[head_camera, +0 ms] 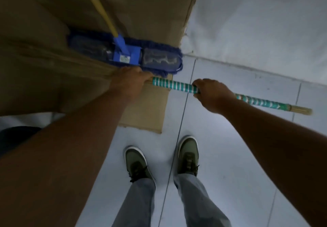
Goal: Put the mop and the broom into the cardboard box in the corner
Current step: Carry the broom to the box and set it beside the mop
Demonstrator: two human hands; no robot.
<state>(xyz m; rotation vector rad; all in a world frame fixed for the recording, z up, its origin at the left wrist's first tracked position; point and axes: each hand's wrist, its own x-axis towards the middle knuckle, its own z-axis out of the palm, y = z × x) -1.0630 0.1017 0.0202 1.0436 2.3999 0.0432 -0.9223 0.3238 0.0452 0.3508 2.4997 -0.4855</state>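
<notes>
The mop point(123, 54) has a blue flat head and a yellow pole, and it rests inside the tall cardboard box point(145, 113). I hold the broom point(175, 85) almost level across the box's near corner. Its handle is wrapped in green and white tape, and its straw bristles stretch blurred to the left over the box. My left hand point(130, 80) grips the broom where handle meets bristles. My right hand point(213, 94) grips the taped handle further right, and the handle's straw end sticks out past it.
Pale tiled floor lies below and to the right, with a white wall behind the box. My two feet in green shoes point(161, 159) stand just in front of the box corner. A dark object point(16, 136) shows at the left edge.
</notes>
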